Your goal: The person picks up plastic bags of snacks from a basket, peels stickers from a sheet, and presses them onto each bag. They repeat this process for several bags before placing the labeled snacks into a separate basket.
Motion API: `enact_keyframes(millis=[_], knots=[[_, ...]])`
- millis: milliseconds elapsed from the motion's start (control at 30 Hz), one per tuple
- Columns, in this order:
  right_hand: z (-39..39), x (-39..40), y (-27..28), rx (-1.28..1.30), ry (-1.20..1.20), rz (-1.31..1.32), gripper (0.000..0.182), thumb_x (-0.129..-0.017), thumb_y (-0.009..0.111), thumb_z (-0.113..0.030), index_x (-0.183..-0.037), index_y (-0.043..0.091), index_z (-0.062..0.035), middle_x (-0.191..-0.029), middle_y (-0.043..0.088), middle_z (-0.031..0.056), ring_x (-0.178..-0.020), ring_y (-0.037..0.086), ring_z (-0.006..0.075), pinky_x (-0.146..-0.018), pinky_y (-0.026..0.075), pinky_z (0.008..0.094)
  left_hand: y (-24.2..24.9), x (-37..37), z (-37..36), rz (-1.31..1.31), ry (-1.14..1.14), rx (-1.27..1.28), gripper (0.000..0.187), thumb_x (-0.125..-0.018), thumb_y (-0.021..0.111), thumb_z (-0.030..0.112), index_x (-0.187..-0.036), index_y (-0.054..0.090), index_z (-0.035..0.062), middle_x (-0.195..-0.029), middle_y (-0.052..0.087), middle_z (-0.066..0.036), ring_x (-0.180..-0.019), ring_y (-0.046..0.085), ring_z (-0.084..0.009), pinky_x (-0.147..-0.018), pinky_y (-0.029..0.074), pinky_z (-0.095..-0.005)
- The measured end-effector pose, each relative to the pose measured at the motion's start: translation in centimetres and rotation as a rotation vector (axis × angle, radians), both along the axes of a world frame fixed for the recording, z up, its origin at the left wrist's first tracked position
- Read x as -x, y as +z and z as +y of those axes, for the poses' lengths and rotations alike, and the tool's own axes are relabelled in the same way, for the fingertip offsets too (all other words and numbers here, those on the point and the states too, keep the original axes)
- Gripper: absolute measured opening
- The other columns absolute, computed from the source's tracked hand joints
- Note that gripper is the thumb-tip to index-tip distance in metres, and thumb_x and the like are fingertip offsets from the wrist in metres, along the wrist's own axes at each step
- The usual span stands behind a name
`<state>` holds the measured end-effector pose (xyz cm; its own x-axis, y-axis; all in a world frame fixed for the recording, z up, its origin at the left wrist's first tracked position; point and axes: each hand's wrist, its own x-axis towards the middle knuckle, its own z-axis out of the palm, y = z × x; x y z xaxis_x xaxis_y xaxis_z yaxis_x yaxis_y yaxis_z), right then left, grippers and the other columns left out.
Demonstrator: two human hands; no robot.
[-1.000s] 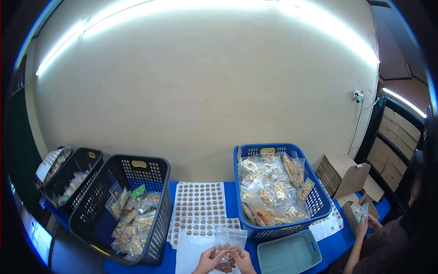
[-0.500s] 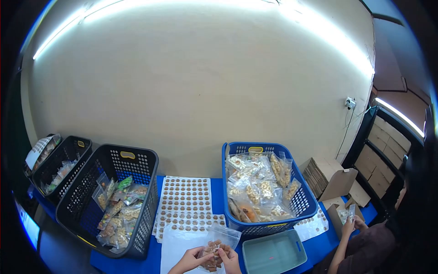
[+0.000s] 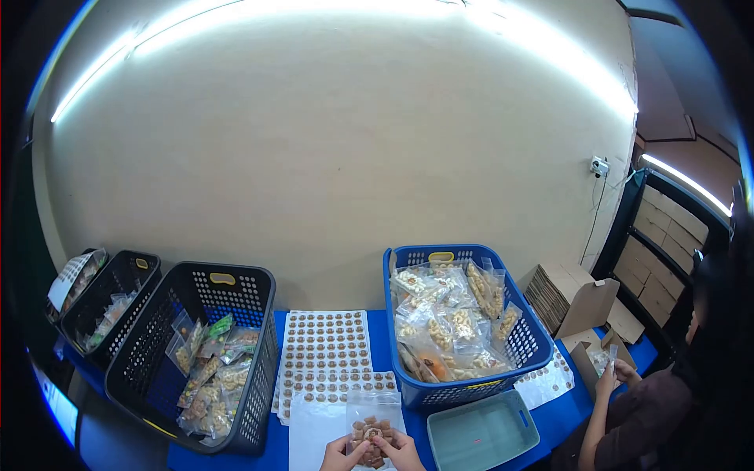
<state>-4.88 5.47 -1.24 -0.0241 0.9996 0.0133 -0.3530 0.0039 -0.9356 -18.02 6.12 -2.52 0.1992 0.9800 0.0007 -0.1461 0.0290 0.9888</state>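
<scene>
At the far left, one sheet (image 3: 69,276) is laid over bagged goods. Next come two black baskets, a smaller (image 3: 149,290) and a larger (image 3: 263,369), both holding bags too jumbled to be counted. At least two overlapping sticker sheets (image 3: 326,341) are spread on the blue table. Before them, one clear bag (image 3: 373,422) of brown pieces is held above white paper (image 3: 310,428), pinched between closed fingers of the left hand (image 3: 342,455) and right hand (image 3: 404,453), both thumbs on its one round sticker (image 3: 373,434). One blue basket (image 3: 534,345) is heaped with bags; one tray (image 3: 483,436) is placed in front.
</scene>
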Motion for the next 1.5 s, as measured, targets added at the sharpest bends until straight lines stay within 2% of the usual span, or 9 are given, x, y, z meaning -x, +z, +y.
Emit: enact_keyframes(millis=[100, 233, 433, 633, 733, 900, 1367, 1467, 1500], knots=[[0.4, -0.2, -0.5, -0.050, 0.033, -0.223, 0.025, -0.080, 0.056, -0.018, -0.100, 0.053, -0.0030, -0.077, 0.056, 0.0016, -0.068, 0.052, 0.0084, -0.058, 0.042, 0.0201, 1.6, 0.0, -0.1, 0.001, 0.048, -0.032, 0.018, -0.080, 0.055, 0.016, -0.087, 0.056, -0.0009, -0.070, 0.058, -0.003, -0.057, 0.052, -0.0068, -0.050, 0.043, -0.0197], [0.3, 0.0, 1.6, -0.105, 0.062, -0.088, 0.021, -0.080, 0.056, -0.017, -0.095, 0.053, -0.0033, -0.075, 0.056, 0.0017, -0.064, 0.053, 0.0080, -0.054, 0.043, 0.0206, 2.6, -0.1, 0.0, 0.064, 0.123, -0.131, 0.015, -0.080, 0.056, 0.015, -0.085, 0.056, 0.0009, -0.066, 0.056, 0.000, -0.056, 0.050, -0.0043, -0.048, 0.040, -0.0180], [0.0, 0.1, 0.0, -0.102, 0.019, -0.114, 0.016, -0.081, 0.055, -0.015, -0.090, 0.054, -0.0022, -0.066, 0.053, 0.0006, -0.054, 0.050, 0.0065, -0.047, 0.041, 0.0187, 1.8, 0.2, 0.7, 0.239, 0.143, -0.277, 0.023, -0.078, 0.057, 0.015, -0.093, 0.056, -0.0038, -0.080, 0.060, -0.005, -0.072, 0.054, -0.0073, -0.063, 0.043, -0.0195], [-1.2, 0.2, 2.0, -0.012, 0.022, -0.040, 0.012, -0.078, 0.057, -0.014, -0.079, 0.053, -0.0021, -0.064, 0.052, 0.0031, -0.054, 0.050, 0.0091, -0.047, 0.040, 0.0222, 1.9, 0.6, 0.9, 0.216, 0.096, -0.037, 0.021, -0.078, 0.056, 0.014, -0.091, 0.057, -0.0035, -0.079, 0.059, -0.004, -0.071, 0.053, -0.0066, -0.062, 0.042, -0.0199], [-0.4, -1.5, 0.1, 0.068, 0.157, -0.153, 0.033, -0.078, 0.058, -0.016, -0.103, 0.046, 0.0022, -0.095, 0.055, 0.0080, -0.081, 0.054, 0.0107, -0.067, 0.045, 0.0231, 3.7, 0.0, 0.5, 0.121, 0.084, -0.082, 0.022, -0.078, 0.057, 0.016, -0.090, 0.057, -0.0028, -0.077, 0.059, -0.003, -0.069, 0.053, -0.0067, -0.061, 0.042, -0.0207], [0.4, -2.2, 1.1, -0.056, 0.011, -0.223, 0.019, -0.079, 0.057, -0.017, -0.087, 0.057, 0.0005, -0.077, 0.059, 0.0028, -0.069, 0.052, 0.0060, -0.061, 0.041, 0.0185, 3.1, -0.1, 0.1, 0.345, -0.008, -0.111, 0.025, -0.078, 0.058, 0.019, -0.091, 0.057, -0.0019, -0.075, 0.060, -0.004, -0.068, 0.053, -0.0073, -0.060, 0.042, -0.0214], [-0.3, -1.0, 0.2, -0.008, 0.062, -0.156, 0.036, -0.075, 0.062, -0.018, -0.101, 0.047, 0.0029, -0.087, 0.058, 0.0084, -0.074, 0.056, 0.0101, -0.063, 0.045, 0.0208, 3.5, -0.5, 0.9, -0.019, 0.214, -0.128, 0.015, -0.084, 0.047, 0.012, -0.088, 0.053, -0.0003, -0.082, 0.055, -0.004, -0.079, 0.051, -0.0086, -0.071, 0.040, -0.0212], [-1.0, -0.4, 0.8, -0.045, 0.086, -0.208, 0.044, -0.073, 0.064, -0.021, -0.105, 0.044, 0.0020, -0.093, 0.055, 0.0102, -0.081, 0.054, 0.0120, -0.068, 0.044, 0.0238, 4.0, 0.4, 1.7, -0.054, 0.268, -0.240, 0.017, -0.083, 0.050, 0.013, -0.091, 0.054, -0.0014, -0.078, 0.056, -0.004, -0.068, 0.052, -0.0067, -0.061, 0.042, -0.0182], [-1.2, -0.3, 1.2, -0.095, 0.085, -0.252, 0.049, -0.072, 0.065, -0.023, -0.107, 0.042, 0.0018, -0.096, 0.053, 0.0114, -0.084, 0.053, 0.0134, -0.070, 0.044, 0.0254, 5.4, 0.5, 1.1, -0.075, 0.253, -0.159, 0.013, -0.084, 0.048, 0.011, -0.087, 0.054, 0.0002, -0.080, 0.055, -0.003, -0.076, 0.051, -0.0084, -0.070, 0.041, -0.0208]])
